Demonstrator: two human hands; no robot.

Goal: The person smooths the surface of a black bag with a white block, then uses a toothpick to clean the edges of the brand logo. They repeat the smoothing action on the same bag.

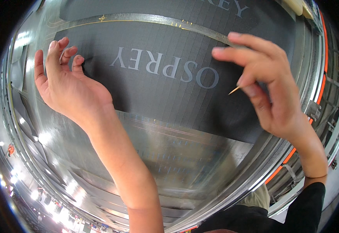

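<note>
A toothpick-like wooden stick is pinched between thumb and forefinger of my right hand, its pointed tip aimed down to the left. The other fingers there spread over the right part of a black ribbed sheet. Pale grey block letters, upside down to me, run across that sheet. My left hand is palm up by the sheet's left end, fingers loosely bent and apart, with nothing visible in it. Whether its fingertips touch the sheet I cannot tell.
A second black lettered sheet lies beyond the first, with a metallic strip showing between them. Both rest on a shiny metal table with thin yellow lines. A metal rail with an orange strip edges the right side.
</note>
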